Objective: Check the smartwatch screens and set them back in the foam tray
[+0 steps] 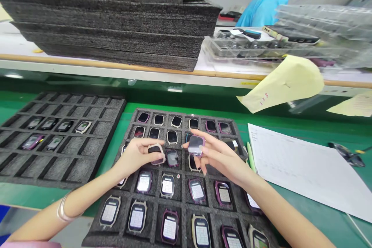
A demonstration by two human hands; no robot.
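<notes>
Green worktop (pixel 322 215) carries a dark foam tray (pixel 95 237) of smartwatches (pixel 138 217); above it the left hand (pixel 134 157) pinches a pale-framed watch (pixel 156 155), and the right hand (pixel 222 155) holds a purple-framed watch (pixel 195 145) between its fingertips. Risk, as judged: either piece could slip from so light an edge grip and knock the screens (pixel 170 229) below. Obscured: part of the tray lies under the right hand and forearm (pixel 279 201), some front-row smartwatches are cut off at the bottom, and the screen text is too small to read.
</notes>
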